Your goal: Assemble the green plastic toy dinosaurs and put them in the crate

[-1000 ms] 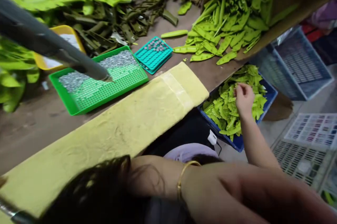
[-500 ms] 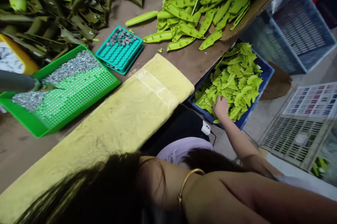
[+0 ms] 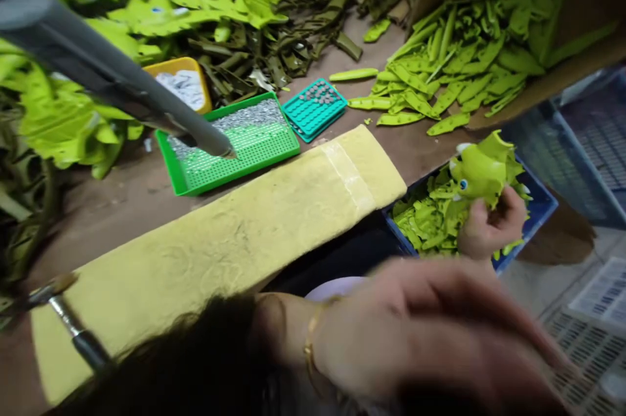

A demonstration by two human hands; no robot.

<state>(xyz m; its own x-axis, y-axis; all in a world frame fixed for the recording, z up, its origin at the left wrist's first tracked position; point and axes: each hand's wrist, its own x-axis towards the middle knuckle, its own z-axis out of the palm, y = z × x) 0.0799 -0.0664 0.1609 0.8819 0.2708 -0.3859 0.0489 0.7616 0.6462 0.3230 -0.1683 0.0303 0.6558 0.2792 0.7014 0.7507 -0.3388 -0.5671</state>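
My right hand (image 3: 493, 223) is over the blue bin (image 3: 545, 207) on the right, fingers closed on the lower edge of a lime-green plastic toy head shell (image 3: 482, 168) with a blue eye and white horn tips. Beneath it lies a heap of similar green plastic pieces (image 3: 425, 220). My left hand (image 3: 440, 331), gold bracelet at its wrist, is close to the camera and smeared by motion. Its fingers look stretched out towards the right, with nothing visible in them. A yellow padded mat (image 3: 274, 214) lies along the table edge in front of me.
A grey power screwdriver (image 3: 161, 100) hangs over a green tray (image 3: 244, 165) of small screws. Beside it are a teal tray (image 3: 313, 106) and a yellow tub (image 3: 208, 93). A hammer (image 3: 73, 325) rests on the mat's left end. Long green parts (image 3: 440, 83) lie heaped at back right.
My right hand has lifted from the heap with a green toy head shell in it. My left hand has come into view near the camera. The view has swung left.
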